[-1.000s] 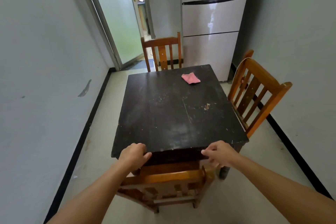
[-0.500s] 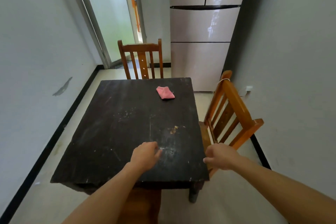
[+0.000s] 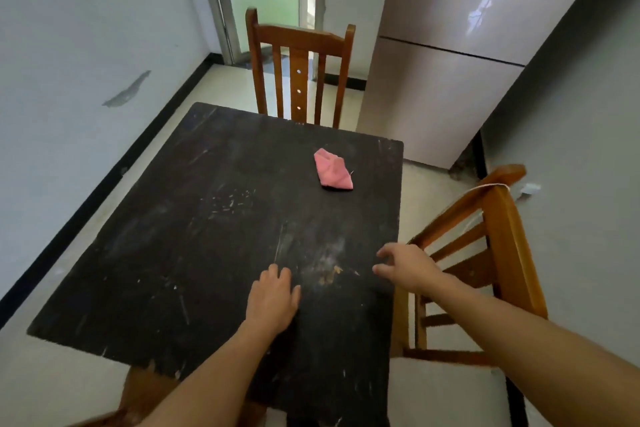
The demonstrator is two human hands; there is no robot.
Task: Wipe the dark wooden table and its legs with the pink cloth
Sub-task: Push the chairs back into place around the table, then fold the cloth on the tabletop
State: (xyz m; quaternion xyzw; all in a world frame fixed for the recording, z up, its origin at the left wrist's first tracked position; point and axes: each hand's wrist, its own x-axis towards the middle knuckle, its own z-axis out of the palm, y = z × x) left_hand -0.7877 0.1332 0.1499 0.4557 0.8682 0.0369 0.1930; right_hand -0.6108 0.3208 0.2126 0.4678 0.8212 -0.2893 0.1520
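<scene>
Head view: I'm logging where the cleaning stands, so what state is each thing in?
pink cloth: crumpled, lying on the table, untouched.
dark wooden table: scuffed, smudged, stained near the hands.
left hand: empty, fingers relaxed over the tabletop.
right hand: empty, fingers spread over the table's right edge.
far chair: upright at the far edge.
right chair: upright beside the table.
fridge: doors closed.

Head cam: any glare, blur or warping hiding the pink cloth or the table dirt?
Head view: pink cloth sharp, evenly lit on the dark table; right hand slightly blurred; bright reflections only on the fridge; wide-angle lens bows walls and table edges; pale smears by the left hand show clearly.
</scene>
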